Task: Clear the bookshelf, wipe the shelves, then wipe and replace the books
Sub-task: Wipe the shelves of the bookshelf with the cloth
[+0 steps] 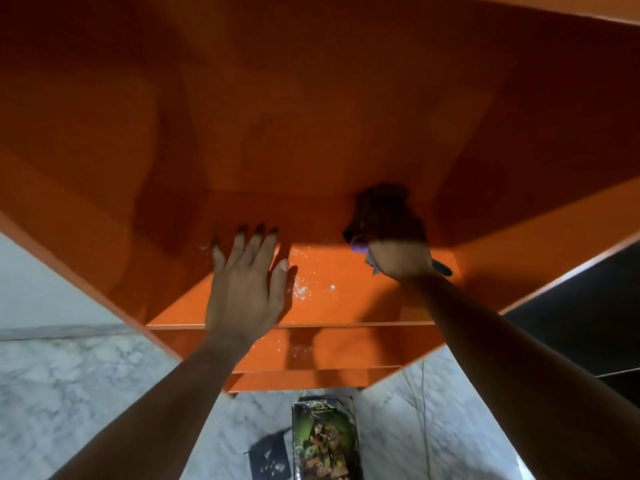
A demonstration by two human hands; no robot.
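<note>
An orange bookshelf fills the view from above. My left hand lies flat and open on a bare shelf board, fingers spread toward the back. My right hand is closed on a cloth, dark in the shadow with a purple corner, pressed on the same board near the back right corner. White dust specks lie on the board between my hands. A lower shelf shows below, also speckled. Books lie on the floor in front of the unit.
The floor is white marble. A dark flat item lies left of the green-covered book. A dark piece of furniture stands at the right of the shelf unit. A pale wall is at the left.
</note>
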